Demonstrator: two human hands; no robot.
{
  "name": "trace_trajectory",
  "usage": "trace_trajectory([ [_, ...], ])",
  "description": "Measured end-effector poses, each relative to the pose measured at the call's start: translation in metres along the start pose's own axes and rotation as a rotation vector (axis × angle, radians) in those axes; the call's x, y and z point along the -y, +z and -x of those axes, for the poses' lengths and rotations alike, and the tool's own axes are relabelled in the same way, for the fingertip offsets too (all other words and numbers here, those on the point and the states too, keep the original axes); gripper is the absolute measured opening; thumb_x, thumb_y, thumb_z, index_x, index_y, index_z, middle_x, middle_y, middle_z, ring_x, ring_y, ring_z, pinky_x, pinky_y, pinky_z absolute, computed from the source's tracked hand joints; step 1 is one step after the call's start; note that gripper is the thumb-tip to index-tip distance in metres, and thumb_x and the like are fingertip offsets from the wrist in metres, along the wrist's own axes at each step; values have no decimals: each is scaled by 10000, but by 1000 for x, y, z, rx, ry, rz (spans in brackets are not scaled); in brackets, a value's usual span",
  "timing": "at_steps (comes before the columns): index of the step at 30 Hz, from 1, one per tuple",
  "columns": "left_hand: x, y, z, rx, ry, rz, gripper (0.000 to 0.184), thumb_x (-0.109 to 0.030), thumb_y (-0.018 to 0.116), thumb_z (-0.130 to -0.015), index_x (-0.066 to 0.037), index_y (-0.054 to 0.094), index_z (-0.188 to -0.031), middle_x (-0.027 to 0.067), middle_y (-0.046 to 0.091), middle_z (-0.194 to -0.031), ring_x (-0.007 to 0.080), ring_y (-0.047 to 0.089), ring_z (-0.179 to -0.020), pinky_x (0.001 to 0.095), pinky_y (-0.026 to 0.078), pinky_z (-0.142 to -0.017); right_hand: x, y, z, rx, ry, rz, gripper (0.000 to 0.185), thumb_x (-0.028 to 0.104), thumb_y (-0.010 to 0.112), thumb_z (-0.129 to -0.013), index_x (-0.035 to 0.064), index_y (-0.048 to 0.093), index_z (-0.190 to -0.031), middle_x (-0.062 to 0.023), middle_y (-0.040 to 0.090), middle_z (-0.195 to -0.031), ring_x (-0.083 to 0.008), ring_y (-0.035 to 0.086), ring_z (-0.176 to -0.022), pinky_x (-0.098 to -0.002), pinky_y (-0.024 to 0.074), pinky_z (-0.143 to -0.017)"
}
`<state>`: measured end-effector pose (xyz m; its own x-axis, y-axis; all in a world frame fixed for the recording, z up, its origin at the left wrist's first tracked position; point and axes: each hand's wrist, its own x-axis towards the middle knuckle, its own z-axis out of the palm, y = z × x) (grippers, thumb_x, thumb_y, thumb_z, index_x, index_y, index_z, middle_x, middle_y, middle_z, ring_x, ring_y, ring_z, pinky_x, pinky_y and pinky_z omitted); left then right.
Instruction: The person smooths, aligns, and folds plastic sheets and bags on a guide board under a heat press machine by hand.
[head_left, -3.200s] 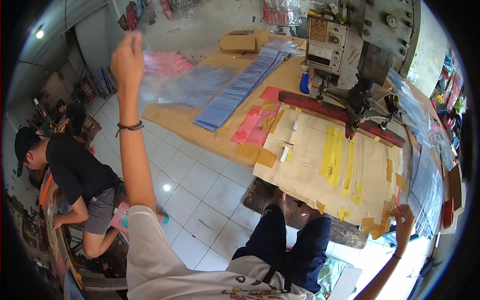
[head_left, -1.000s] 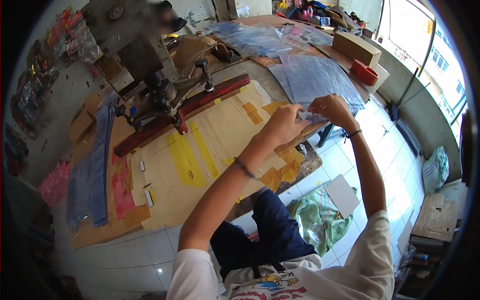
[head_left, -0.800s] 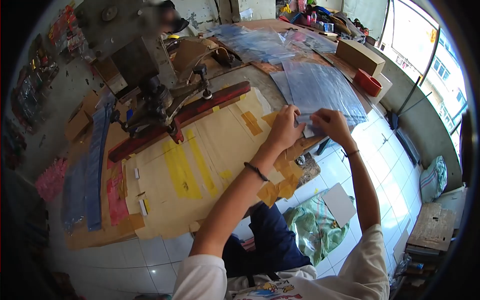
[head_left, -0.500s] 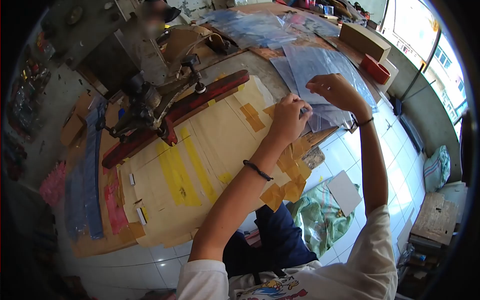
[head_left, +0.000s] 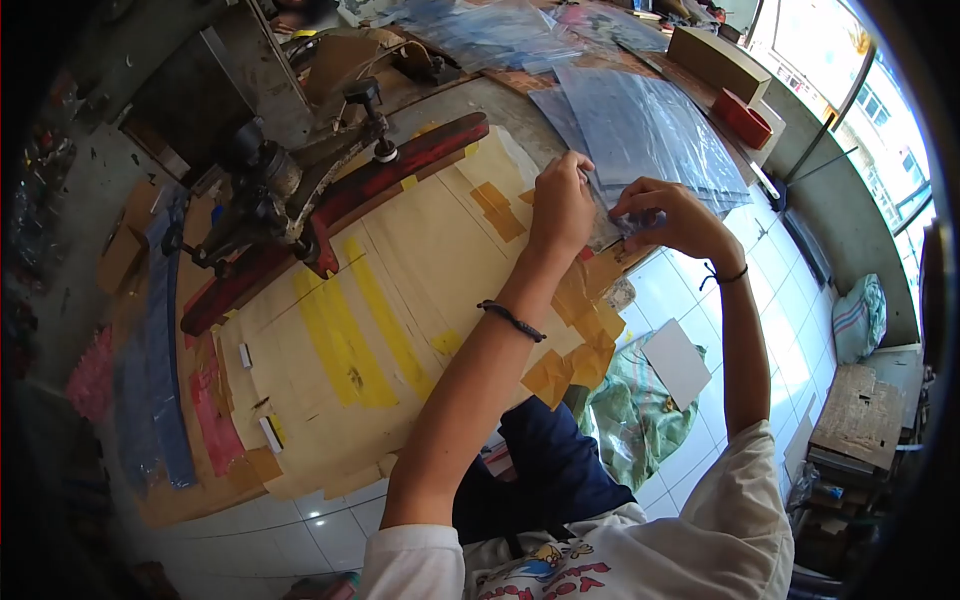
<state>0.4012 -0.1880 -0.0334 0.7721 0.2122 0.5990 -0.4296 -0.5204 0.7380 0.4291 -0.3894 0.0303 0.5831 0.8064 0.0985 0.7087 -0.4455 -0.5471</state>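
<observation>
My right hand (head_left: 682,218) is at the board's right edge, thumb and fingers closed on a crumpled piece of clear plastic (head_left: 640,222). Left of it, my left hand (head_left: 562,208) is raised with its fingers curled together; whether anything sits between them is hidden. Just beyond both hands lies a stack of clear plastic sheets (head_left: 640,130). Below my left forearm spreads a board covered in tan paper (head_left: 400,270), marked with yellow tape strips (head_left: 340,345) and brown tape patches (head_left: 575,345).
A red bar (head_left: 400,185) on a dark metal machine arm (head_left: 290,190) crosses the board's far side. More plastic sheets (head_left: 490,35), a cardboard box (head_left: 715,60) and a red tape roll (head_left: 742,118) lie farther back. A green sack (head_left: 640,420) is on the tiled floor.
My right hand has come down and closed on the plastic at the board's edge. My left hand has moved up and left, away from that plastic. The view has shifted slightly.
</observation>
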Motion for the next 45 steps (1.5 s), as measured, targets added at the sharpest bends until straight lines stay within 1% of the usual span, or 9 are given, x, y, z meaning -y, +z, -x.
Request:
trace_trajectory([
  [6, 1, 3, 1, 32, 4, -158, 206, 10, 602, -888, -8, 641, -1089, 143, 710, -905, 306, 694, -881, 413, 540, -808, -1, -4, -5, 35, 50, -34, 429, 249, 877, -760, 112, 747, -1145, -43, 656, -1105, -181, 639, -913, -358, 528, -837],
  [9, -4, -3, 3, 58, 177, -334, 271, -5, 640, -872, -10, 629, -1143, 142, 719, -933, 313, 690, -874, 428, 535, -830, 9, -1, -4, 8, 64, 14, 384, 269, 831, -828, 110, 739, -1165, -57, 650, -1084, -207, 641, -943, -379, 515, -856],
  [14, -10, -14, -7, 205, -174, 247, 316, -38, 666, -909, 18, 600, -1213, 135, 736, -1037, 209, 697, -921, 360, 556, -806, -2, 14, -9, -153, -18, 53, 314, 258, 769, -896, 81, 737, -1155, -68, 638, -1046, -214, 642, -921, -359, 511, -842],
  [18, -9, -16, -10, 196, -438, 741, 317, -69, 671, -945, 36, 593, -1233, 116, 739, -1068, 120, 681, -939, 270, 554, -776, -8, 16, -14, -255, 82, -50, 271, 228, 714, -947, 48, 728, -1149, -91, 662, -1010, -202, 658, -897, -338, 515, -838],
  [24, -6, -21, -16, 378, -485, 545, 440, -103, 709, -937, 49, 545, -1317, 71, 713, -1008, 103, 664, -889, 244, 541, -791, -10, 25, -17, -420, 163, -103, 263, 221, 672, -982, 1, 714, -1120, -86, 695, -894, -153, 670, -814, -319, 533, -774],
  [31, -12, -13, -14, 78, -363, 630, 449, -65, 748, -896, 49, 550, -1283, 75, 700, -940, 136, 680, -881, 256, 553, -813, -13, 43, -44, -707, 163, -507, 308, 257, 600, -1040, -20, 689, -1140, -48, 706, -914, -105, 654, -828, -274, 532, -759],
  [33, -10, -13, -14, -22, -411, 649, 442, -48, 754, -887, 55, 556, -1268, 92, 707, -951, 150, 693, -885, 263, 563, -819, -10, 50, -51, -692, 156, -538, 311, 257, 604, -1038, -22, 693, -1140, -48, 709, -914, -101, 654, -852, -268, 532, -797],
  [39, -12, -20, -16, 75, -483, 628, 371, -63, 767, -890, 90, 650, -1207, 135, 736, -1046, 158, 707, -925, 261, 577, -835, -9, 46, -45, -582, 113, -481, 330, 262, 652, -1009, -22, 715, -1166, -62, 734, -983, -108, 671, -918, -259, 527, -861],
  [45, -17, -26, -15, 253, -376, 581, 460, -60, 767, -890, 81, 618, -1302, 146, 734, -1130, 139, 700, -988, 248, 567, -916, -19, 44, -41, -552, 95, -580, 341, 252, 688, -985, -13, 718, -1197, -55, 745, -1008, -117, 694, -951, -259, 531, -873],
])
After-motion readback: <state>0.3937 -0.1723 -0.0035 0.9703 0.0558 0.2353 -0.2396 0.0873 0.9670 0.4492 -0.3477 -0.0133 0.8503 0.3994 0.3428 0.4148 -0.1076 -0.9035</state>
